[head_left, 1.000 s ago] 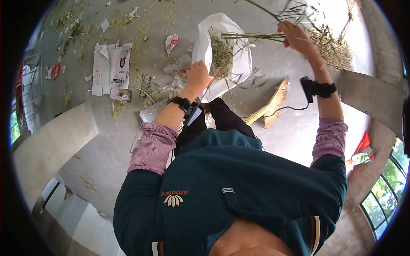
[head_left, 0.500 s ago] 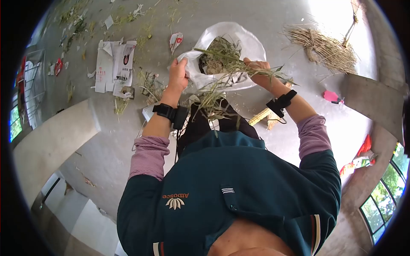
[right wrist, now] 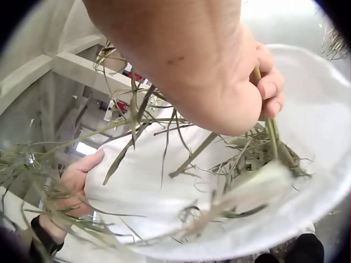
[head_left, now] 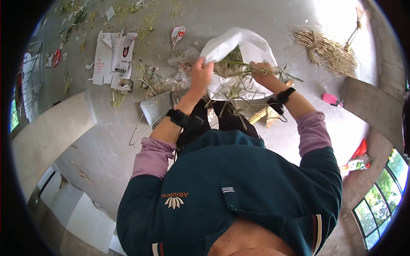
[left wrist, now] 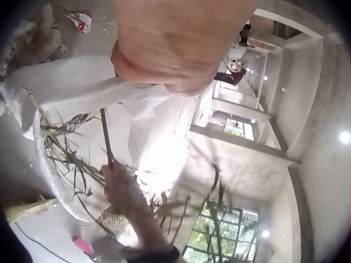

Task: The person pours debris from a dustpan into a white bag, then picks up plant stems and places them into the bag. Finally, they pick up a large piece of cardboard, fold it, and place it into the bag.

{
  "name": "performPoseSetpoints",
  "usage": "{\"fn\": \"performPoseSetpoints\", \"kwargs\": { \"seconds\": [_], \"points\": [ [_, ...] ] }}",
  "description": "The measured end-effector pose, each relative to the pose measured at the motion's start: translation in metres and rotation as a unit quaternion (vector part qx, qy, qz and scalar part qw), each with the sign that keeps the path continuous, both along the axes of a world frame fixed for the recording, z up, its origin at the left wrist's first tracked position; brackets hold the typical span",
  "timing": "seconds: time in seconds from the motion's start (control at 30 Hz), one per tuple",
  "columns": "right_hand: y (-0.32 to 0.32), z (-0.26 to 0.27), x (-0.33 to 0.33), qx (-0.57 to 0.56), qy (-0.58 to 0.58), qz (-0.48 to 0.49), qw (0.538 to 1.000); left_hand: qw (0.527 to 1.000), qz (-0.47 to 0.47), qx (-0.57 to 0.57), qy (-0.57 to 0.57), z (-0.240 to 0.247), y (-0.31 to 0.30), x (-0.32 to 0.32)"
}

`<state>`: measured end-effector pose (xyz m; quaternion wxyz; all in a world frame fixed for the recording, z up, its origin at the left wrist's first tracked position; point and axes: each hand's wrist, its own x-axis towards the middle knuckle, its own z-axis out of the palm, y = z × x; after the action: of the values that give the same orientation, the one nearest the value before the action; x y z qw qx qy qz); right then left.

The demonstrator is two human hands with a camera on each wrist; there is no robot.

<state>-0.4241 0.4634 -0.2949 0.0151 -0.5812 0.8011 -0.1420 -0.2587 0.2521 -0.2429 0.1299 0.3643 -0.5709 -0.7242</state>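
Note:
In the head view a white sack (head_left: 227,42) stands at the person's feet, its wide mouth facing up. The left hand (head_left: 201,78) pinches the sack's rim at its left edge. Over the right side of the mouth, the right hand (head_left: 265,76) grips a bunch of weed stalks (head_left: 241,87), whose thin leaves trail toward the knees. The right wrist view has the right hand (right wrist: 230,87) with its fingers curled round green stems pointing down into the sack (right wrist: 318,181). Cut greenery (right wrist: 252,150) lies inside. The left hand (right wrist: 77,183) appears across the opening.
A pile of dry straw (head_left: 324,51) lies at the right, with a pink object (head_left: 330,98) nearer. Flattened cardboard (head_left: 112,59) and plant scraps (head_left: 147,81) litter the floor at the left. A yellow-bristled piece (head_left: 262,115) lies right of the legs.
The right hand has come from the upper right to the sack's mouth with the stalks. The left hand now holds the rim, and the sack has shifted slightly rightward.

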Motion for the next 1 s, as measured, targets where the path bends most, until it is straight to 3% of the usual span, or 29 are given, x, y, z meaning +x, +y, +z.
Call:
{"fn": "performPoseSetpoints", "kwargs": {
  "seconds": [0.13, 0.17, 0.37, 0.4, 0.43, 0.47, 0.53, 0.57, 0.63, 0.77, 0.83, 0.9, 0.97, 1.0],
  "points": [
    [-0.013, -0.043, -0.042, 0.048, 0.049, -0.029, 0.997, 0.998, -0.057, -0.004, 0.006, 0.024, 0.009, 0.000],
    [0.009, -0.051, -0.059, 0.065, 0.063, -0.038, 0.995, 0.998, -0.061, -0.006, 0.011, 0.027, 0.006, 0.003],
    [0.049, -0.087, -0.085, 0.163, 0.156, -0.083, 0.971, 0.997, -0.025, 0.067, 0.040, 0.030, -0.007, 0.001],
    [0.034, -0.074, -0.080, 0.335, -0.018, -0.138, 0.932, 0.997, -0.027, 0.069, 0.036, 0.035, -0.003, 0.001],
    [0.013, -0.055, -0.073, 0.485, -0.191, -0.185, 0.833, 0.997, -0.029, 0.069, 0.031, 0.040, 0.000, -0.001],
    [0.002, -0.046, -0.067, 0.486, -0.191, -0.184, 0.833, 0.997, -0.028, 0.070, 0.030, 0.042, 0.000, -0.002],
    [-0.014, -0.031, -0.054, 0.480, -0.389, -0.254, 0.744, 0.996, 0.005, 0.091, 0.023, 0.044, -0.003, -0.001],
    [-0.028, -0.012, -0.052, 0.508, -0.420, -0.223, 0.718, 0.996, 0.004, 0.090, 0.018, 0.044, -0.007, 0.000],
    [-0.030, -0.011, -0.048, 0.446, -0.423, -0.144, 0.776, 0.991, 0.018, 0.129, 0.025, 0.041, -0.016, 0.002],
    [-0.048, 0.003, -0.032, 0.393, -0.446, -0.157, 0.788, 0.991, 0.025, 0.123, 0.038, 0.039, -0.016, 0.002],
    [-0.064, 0.019, -0.020, 0.415, -0.322, -0.148, 0.838, 0.995, 0.024, 0.091, 0.032, 0.043, -0.011, 0.000],
    [-0.067, 0.037, -0.018, 0.435, -0.291, -0.146, 0.840, 0.998, 0.021, 0.057, 0.027, 0.049, -0.009, 0.000],
    [-0.059, 0.026, -0.023, 0.435, -0.317, -0.208, 0.817, 0.988, 0.092, 0.110, 0.054, 0.056, -0.011, 0.001],
    [-0.048, 0.014, -0.031, 0.438, -0.285, -0.177, 0.834, 0.989, 0.092, 0.107, 0.054, 0.057, -0.015, 0.002]
  ]
}}
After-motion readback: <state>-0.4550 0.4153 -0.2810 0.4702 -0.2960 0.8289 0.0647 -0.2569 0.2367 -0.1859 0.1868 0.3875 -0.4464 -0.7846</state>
